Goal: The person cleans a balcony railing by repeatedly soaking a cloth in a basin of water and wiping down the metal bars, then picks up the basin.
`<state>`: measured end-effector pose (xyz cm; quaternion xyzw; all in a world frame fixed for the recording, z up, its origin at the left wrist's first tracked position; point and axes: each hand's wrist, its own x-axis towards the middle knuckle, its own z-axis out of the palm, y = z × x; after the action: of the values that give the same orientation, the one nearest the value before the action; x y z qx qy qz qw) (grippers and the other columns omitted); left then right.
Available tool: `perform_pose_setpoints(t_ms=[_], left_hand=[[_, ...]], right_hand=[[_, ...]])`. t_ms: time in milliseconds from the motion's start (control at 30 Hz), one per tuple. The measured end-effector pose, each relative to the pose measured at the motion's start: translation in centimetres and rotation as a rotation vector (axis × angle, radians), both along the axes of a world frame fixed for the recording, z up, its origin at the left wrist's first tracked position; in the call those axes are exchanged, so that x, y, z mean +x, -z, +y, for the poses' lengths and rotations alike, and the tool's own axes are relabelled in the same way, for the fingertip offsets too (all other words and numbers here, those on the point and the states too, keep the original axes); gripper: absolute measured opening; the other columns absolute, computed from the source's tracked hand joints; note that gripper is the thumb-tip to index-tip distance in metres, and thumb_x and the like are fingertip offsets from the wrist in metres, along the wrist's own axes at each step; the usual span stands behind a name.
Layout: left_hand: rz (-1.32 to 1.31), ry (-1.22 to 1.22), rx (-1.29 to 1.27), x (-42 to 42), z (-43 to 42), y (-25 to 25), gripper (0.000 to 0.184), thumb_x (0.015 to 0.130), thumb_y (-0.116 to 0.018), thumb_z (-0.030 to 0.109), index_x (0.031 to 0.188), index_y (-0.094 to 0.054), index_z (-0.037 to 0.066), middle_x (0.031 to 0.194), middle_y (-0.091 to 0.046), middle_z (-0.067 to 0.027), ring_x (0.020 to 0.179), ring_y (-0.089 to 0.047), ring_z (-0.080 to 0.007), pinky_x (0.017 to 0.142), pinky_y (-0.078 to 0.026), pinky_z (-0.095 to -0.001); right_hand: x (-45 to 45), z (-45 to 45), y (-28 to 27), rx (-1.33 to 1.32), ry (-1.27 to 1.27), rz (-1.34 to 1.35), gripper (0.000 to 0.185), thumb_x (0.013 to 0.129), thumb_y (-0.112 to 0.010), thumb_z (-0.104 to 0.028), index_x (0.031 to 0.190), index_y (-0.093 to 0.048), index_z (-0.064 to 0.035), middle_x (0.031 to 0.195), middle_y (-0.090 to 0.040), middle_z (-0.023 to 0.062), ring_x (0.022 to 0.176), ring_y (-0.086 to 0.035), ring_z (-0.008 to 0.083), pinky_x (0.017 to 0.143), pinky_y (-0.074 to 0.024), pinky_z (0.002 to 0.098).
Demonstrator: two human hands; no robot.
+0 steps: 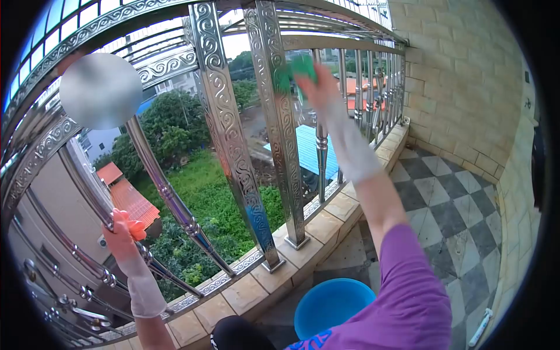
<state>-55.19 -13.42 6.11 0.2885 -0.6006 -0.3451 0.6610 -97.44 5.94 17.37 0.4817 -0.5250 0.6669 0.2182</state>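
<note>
My right hand [318, 87], in a glove with a whitish cuff, is raised at the upper middle. Its fingers are closed on a green cloth or pad [302, 67], which lies against the patterned metal post [274, 76]. Lower left, my left hand [121, 230], in a reddish glove with a pale cuff, is wrapped round a slim metal baluster [87, 175] of the railing. A second patterned post [224, 116] stands between the two hands.
A blue basin [332, 306] sits on the checkered tile floor [429, 239] beside the stone ledge [256, 286]. A tiled wall [455, 76] rises at the right. At the lower right lies a white tube-like object [480, 328]. Greenery and roofs show beyond the railing.
</note>
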Motion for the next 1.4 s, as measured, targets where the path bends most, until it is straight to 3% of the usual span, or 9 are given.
perform_pose_setpoints(t_ms=[33, 100, 167, 267, 467, 767, 1033, 1133, 1400], left_hand=[[-0.002, -0.005, 0.001, -0.1, 0.2, -0.1, 0.042, 0.097, -0.049, 0.044, 0.101, -0.052, 0.003, 0.068, -0.059, -0.0068, 0.051, -0.052, -0.0115, 0.051, -0.042, -0.0249], [0.000, -0.011, 0.010, -0.2, 0.3, -0.2, 0.042, 0.098, -0.049, 0.044, 0.101, -0.052, 0.002, 0.068, -0.059, -0.0068, 0.051, -0.052, -0.0115, 0.051, -0.042, -0.0249], [0.011, -0.008, 0.027, -0.2, 0.1, -0.2, 0.041, 0.098, -0.048, 0.043, 0.100, -0.052, 0.002, 0.067, -0.059, -0.0065, 0.051, -0.051, -0.0114, 0.052, -0.042, -0.0247], [-0.005, -0.001, 0.011, -0.1, 0.1, -0.2, 0.040, 0.098, -0.048, 0.042, 0.100, -0.052, 0.002, 0.066, -0.059, -0.0062, 0.050, -0.050, -0.0113, 0.051, -0.042, -0.0249], [-0.005, -0.020, -0.048, -0.2, 0.4, -0.1, 0.039, 0.099, -0.048, 0.042, 0.100, -0.052, 0.003, 0.064, -0.059, -0.0060, 0.050, -0.050, -0.0110, 0.051, -0.041, -0.0245], [-0.060, 0.008, 0.001, 0.3, -1.0, 0.1, 0.048, 0.094, -0.052, 0.048, 0.099, -0.054, 0.000, 0.065, -0.058, -0.0069, 0.051, -0.052, -0.0118, 0.048, -0.040, -0.0240], [-0.086, 0.114, 0.154, 0.9, -0.8, -0.8, 0.026, 0.095, -0.055, 0.026, 0.100, -0.052, 0.001, 0.070, -0.061, -0.0104, 0.054, -0.058, -0.0167, 0.053, -0.047, -0.0268], [-0.098, 0.212, 0.155, 1.8, -1.2, -0.4, 0.018, 0.093, -0.057, 0.017, 0.101, -0.052, 0.001, 0.077, -0.062, -0.0124, 0.057, -0.061, -0.0193, 0.055, -0.050, -0.0288], [-0.137, 0.337, 0.272, 2.5, -1.1, -1.0, 0.016, 0.089, -0.064, 0.009, 0.098, -0.051, 0.004, 0.086, -0.056, -0.0060, 0.072, -0.059, -0.0165, 0.068, -0.051, -0.0312]], right_hand=[[-1.6, -1.8, -4.5, -0.154, 0.415, 0.324, 0.035, 0.087, -0.064, -0.027, 0.114, -0.061, -0.0040, 0.097, -0.065, 0.0144, 0.091, -0.063, 0.0251, 0.081, -0.0474, 0.0352], [-1.1, -3.4, -12.2, -0.153, 0.267, 0.324, 0.027, 0.084, -0.064, -0.023, 0.104, -0.065, -0.0046, 0.102, -0.061, 0.0222, 0.093, -0.059, 0.0373, 0.082, -0.0475, 0.0412], [-0.2, -6.3, -13.1, -0.361, 0.473, 0.410, 0.023, 0.092, -0.051, -0.023, 0.088, -0.065, -0.0054, 0.082, -0.065, 0.0147, 0.075, -0.063, 0.0286, 0.068, -0.0489, 0.0353], [1.5, -5.8, -7.9, -0.075, 0.637, 0.300, 0.026, 0.084, -0.064, -0.014, 0.109, -0.061, -0.0061, 0.098, -0.057, 0.0234, 0.099, -0.054, 0.0408, 0.087, -0.0448, 0.0466], [-3.7, -6.1, 13.9, -0.139, 0.215, 0.341, 0.042, 0.079, -0.046, 0.013, 0.119, -0.046, -0.0023, 0.116, -0.052, 0.0149, 0.114, -0.050, 0.0277, 0.101, -0.0375, 0.0365], [-4.8, -3.4, 17.5, -0.170, -0.314, -0.336, 0.031, 0.090, -0.046, 0.009, 0.116, -0.052, -0.0085, 0.098, -0.059, -0.0002, 0.084, -0.055, 0.0068, 0.072, -0.0458, 0.0216], [-3.2, 2.8, 1.8, -0.094, 0.141, -0.743, 0.032, 0.090, -0.051, 0.000, 0.121, -0.053, -0.0061, 0.094, -0.059, 0.0002, 0.080, -0.053, 0.0080, 0.070, -0.0436, 0.0216], [-5.2, 3.2, -4.7, -0.116, 0.370, -0.136, 0.029, 0.090, -0.052, -0.005, 0.118, -0.058, -0.0081, 0.101, -0.064, 0.0070, 0.087, -0.061, 0.0196, 0.075, -0.0502, 0.0335], [-2.2, -3.4, -14.9, 0.338, 0.414, 0.318, 0.009, 0.076, -0.055, 0.001, 0.081, -0.061, -0.0037, 0.077, -0.061, 0.0145, 0.077, -0.062, 0.0298, 0.073, -0.0485, 0.0339]])
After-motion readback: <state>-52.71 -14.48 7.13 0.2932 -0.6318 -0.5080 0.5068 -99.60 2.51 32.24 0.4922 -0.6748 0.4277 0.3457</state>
